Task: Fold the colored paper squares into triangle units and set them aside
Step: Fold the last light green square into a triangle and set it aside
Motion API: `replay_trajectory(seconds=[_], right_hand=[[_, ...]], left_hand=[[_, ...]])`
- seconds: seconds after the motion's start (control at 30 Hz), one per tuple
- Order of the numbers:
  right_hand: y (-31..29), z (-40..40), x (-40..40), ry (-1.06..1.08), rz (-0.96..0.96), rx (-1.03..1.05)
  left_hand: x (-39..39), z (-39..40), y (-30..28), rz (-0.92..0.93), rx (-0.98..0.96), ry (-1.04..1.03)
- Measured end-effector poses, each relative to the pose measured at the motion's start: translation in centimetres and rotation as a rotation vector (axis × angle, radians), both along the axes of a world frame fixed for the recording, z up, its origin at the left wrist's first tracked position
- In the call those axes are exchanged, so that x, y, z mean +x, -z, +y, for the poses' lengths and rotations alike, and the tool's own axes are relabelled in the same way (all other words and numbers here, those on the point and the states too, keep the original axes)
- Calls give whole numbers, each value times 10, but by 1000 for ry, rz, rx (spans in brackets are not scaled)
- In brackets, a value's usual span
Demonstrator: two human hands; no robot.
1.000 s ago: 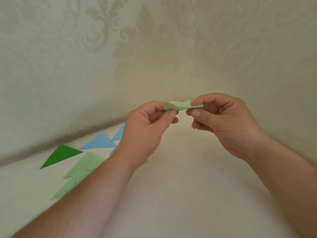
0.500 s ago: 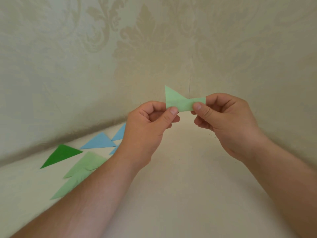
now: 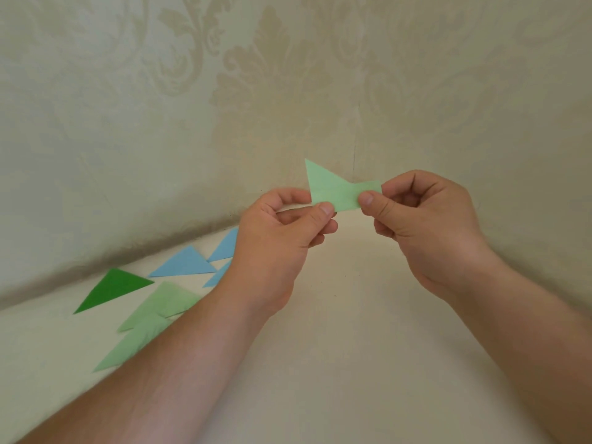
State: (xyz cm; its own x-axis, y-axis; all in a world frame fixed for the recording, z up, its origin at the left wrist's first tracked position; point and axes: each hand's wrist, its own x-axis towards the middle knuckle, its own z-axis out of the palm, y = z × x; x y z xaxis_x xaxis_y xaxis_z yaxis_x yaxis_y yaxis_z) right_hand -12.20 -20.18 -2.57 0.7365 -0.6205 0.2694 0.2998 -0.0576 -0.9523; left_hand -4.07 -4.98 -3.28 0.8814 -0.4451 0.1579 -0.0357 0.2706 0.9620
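A light green folded paper piece [image 3: 336,190] is held in the air in front of the wall corner. It is a narrow strip with one flap folded up into a point at its left end. My left hand [image 3: 282,232] pinches its lower left corner between thumb and forefinger. My right hand [image 3: 423,219] pinches its right end the same way. On the surface at the left lie folded triangles: a dark green one [image 3: 112,288], blue ones [image 3: 185,264] and light green ones [image 3: 153,315], partly hidden by my left forearm.
A cream surface [image 3: 336,347] stretches below my hands. Patterned walls [image 3: 160,107] meet in a corner right behind the held paper and bound the surface at the back and right.
One second ago the paper lay flat and edge-on between both hands. It has since been turned upright to face me, showing the raised pointed flap. Both hands stayed almost in place.
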Motion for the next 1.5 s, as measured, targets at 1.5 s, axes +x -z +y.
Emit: replay_trajectory(seconds=[1.5], right_hand=[[13,-3,-1,-119,165,-514]], left_hand=[[2,4,9,-333,225,169]])
